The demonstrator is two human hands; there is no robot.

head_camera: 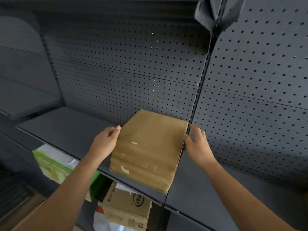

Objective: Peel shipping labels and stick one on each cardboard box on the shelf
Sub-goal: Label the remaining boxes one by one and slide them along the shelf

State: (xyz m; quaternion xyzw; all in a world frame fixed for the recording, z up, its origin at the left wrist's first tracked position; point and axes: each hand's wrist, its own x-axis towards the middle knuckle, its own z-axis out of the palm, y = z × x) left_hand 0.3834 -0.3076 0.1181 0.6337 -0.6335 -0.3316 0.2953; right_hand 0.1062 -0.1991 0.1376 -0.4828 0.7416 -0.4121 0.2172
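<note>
Flanking a taped cardboard box (150, 147): left hand (105, 142), right hand (198, 145).

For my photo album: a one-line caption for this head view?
Two bare hands, left and right, flank a cardboard box on a dark shelf.

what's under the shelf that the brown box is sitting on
Below the shelf holding the brown box sit a green-and-white package and a printed cardboard box. The shelf and the arms hide the rest.
</note>
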